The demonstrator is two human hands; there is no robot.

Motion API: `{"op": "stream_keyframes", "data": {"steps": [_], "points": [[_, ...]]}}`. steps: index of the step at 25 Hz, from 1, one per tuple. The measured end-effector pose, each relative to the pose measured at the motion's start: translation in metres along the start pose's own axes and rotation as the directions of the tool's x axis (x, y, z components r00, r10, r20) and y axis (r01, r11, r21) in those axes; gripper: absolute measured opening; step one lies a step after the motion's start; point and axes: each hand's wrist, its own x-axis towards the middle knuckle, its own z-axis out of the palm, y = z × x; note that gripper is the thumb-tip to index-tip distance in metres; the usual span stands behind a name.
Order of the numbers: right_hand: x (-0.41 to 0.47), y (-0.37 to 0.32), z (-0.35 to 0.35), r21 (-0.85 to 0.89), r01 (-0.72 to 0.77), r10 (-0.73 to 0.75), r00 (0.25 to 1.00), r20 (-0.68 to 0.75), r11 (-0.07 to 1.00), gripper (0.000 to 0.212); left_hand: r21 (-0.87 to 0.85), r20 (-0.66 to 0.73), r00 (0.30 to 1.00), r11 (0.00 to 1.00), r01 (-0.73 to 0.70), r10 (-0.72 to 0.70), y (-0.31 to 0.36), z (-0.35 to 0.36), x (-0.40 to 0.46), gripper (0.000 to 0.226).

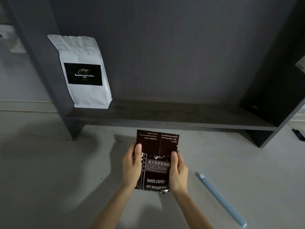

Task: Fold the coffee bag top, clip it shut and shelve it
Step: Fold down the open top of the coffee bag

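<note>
the left hand (131,166) and right hand (178,171) grip the dark coffee bag (156,162) by its sides above the table (49,171), top flap folded over; a blue clip (222,199) lies right, near the shelf (165,113).

A white coffee bag (85,52) is seen standing upright, well above and left of the grip; a black label (83,74) reading "Kopiluwak Coffee" is fixed on its front. A pale grey surface (41,171) is spread beneath and around the grip. A small black object (298,134) is cut off far right of the grip.
</note>
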Motion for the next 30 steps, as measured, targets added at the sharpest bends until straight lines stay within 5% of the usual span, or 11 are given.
{"op": "stream_keyframes", "data": {"steps": [6, 11, 15, 18, 26, 30], "points": [[0.011, 0.003, 0.002, -0.146, 0.095, -0.109, 0.990, -0.086, 0.985, 0.035, 0.017, -0.086, 0.996, 0.999, -0.029, 0.031, -0.002, 0.007, 0.000, 0.031], [0.026, 0.000, 0.003, -0.263, 0.065, -0.075, 0.997, -0.027, 0.962, 0.033, 0.042, -0.103, 0.995, 0.999, -0.014, 0.018, -0.006, 0.010, 0.009, 0.029], [0.054, -0.009, 0.000, -0.359, 0.184, -0.195, 0.981, 0.004, 0.915, 0.018, 0.125, -0.088, 0.994, 0.991, -0.047, 0.058, -0.008, 0.009, 0.036, 0.040], [0.073, -0.014, 0.001, -0.355, 0.193, -0.210, 0.978, -0.011, 0.915, 0.015, 0.201, -0.043, 0.996, 0.977, -0.072, 0.082, -0.003, 0.010, 0.058, 0.022], [0.111, -0.016, 0.019, -0.308, -0.042, 0.016, 0.996, -0.087, 0.950, 0.019, -0.102, 0.024, 0.932, 0.926, 0.363, -0.363, -0.013, 0.014, 0.087, 0.024], [0.111, -0.015, 0.021, -0.306, -0.069, 0.053, 0.997, -0.058, 0.949, 0.019, 0.044, -0.040, 0.953, 0.953, 0.301, -0.300, -0.015, 0.013, 0.086, 0.024]]}}
